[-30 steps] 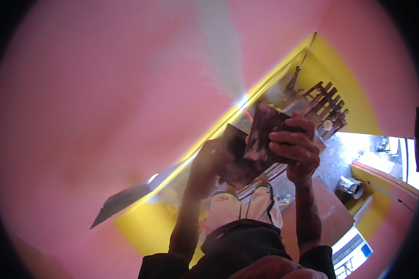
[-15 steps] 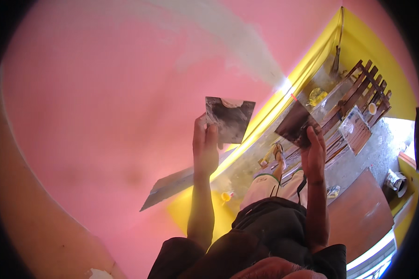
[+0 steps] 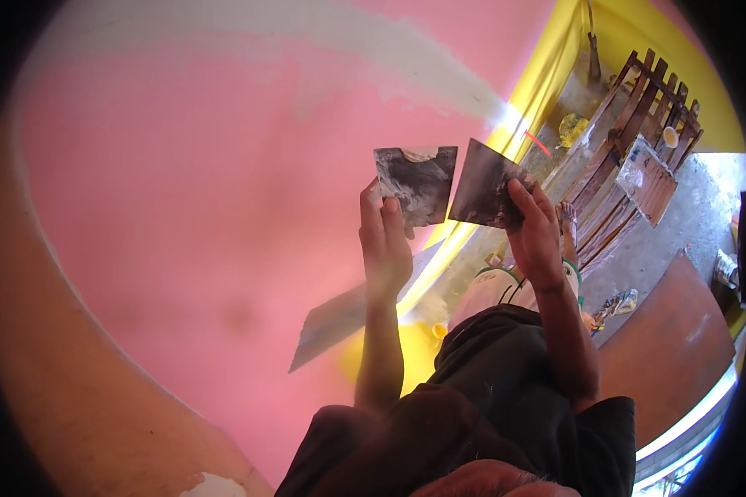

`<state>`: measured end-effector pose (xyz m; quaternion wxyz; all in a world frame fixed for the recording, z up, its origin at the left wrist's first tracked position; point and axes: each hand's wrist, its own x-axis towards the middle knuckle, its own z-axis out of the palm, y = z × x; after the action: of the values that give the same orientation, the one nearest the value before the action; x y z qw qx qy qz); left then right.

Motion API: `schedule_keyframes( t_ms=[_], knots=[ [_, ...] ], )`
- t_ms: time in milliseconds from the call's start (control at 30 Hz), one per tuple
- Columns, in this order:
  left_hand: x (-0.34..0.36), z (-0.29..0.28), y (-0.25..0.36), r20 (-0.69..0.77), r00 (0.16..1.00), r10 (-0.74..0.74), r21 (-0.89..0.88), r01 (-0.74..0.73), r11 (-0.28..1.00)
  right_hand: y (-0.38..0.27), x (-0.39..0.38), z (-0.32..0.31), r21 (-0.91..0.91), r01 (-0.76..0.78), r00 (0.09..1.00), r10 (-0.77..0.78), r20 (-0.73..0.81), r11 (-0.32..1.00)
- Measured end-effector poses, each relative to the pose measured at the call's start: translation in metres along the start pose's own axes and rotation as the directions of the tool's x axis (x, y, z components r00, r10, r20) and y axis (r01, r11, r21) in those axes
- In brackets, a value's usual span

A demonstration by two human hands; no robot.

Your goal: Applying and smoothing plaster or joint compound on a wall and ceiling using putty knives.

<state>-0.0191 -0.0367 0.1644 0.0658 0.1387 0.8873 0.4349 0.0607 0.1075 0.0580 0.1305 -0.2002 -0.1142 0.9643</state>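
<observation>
My left hand (image 3: 383,244) is closed on a thin, dark, square plate (image 3: 423,189) that looks like a putty scraper. Pale filler is smeared over its face, with a thicker lump at the top edge. A second dark, flat, square scraper plate (image 3: 479,184) is gripped at its lower right corner by my right hand (image 3: 539,236), the thumb lying across its face. Both plates are raised in front of me, tilted, side by side with a narrow gap between their facing edges. My fingers behind the plates are partly hidden.
A pink wall (image 3: 182,182) with a whitish-grey band (image 3: 373,37) fills the left. On the right, a slatted wooden frame (image 3: 659,95) bears a pale stained board (image 3: 646,178). A large brown sheet (image 3: 667,356) lies nearer. A grey strip (image 3: 327,331) is beside my left forearm.
My right hand has brought its plate up and leftward, close beside the left plate, and turned it. My left hand has shifted slightly up and right. The whole view has shifted a little.
</observation>
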Motion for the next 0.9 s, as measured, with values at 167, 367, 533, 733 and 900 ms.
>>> schedule_keyframes(
  t_ms=[167,367,533,733,900],
  knots=[
    [-0.006,-0.003,0.007,0.008,1.0,-0.005,0.096,0.004,0.995,0.004,-0.006,0.011,-0.012,0.002,1.0,-0.001,0.022,1.0],
    [-0.022,-0.006,0.015,0.125,0.991,-0.055,0.381,0.004,0.924,0.011,0.005,0.023,-0.172,0.001,0.999,0.008,0.053,0.985],
    [-0.047,-0.03,0.006,0.256,0.963,-0.08,0.511,-0.064,0.857,0.016,0.023,0.01,-0.416,0.099,0.994,-0.07,0.083,0.904],
    [-0.06,-0.081,-0.008,-0.052,0.99,-0.131,0.357,0.141,0.924,-0.029,0.043,0.037,-0.047,0.064,0.978,-0.053,0.203,0.997],
    [-0.06,-0.093,-0.037,-0.055,0.943,-0.327,-0.256,0.303,0.918,-0.035,0.059,0.03,-0.045,0.071,0.978,-0.061,0.202,0.996]
  ],
)
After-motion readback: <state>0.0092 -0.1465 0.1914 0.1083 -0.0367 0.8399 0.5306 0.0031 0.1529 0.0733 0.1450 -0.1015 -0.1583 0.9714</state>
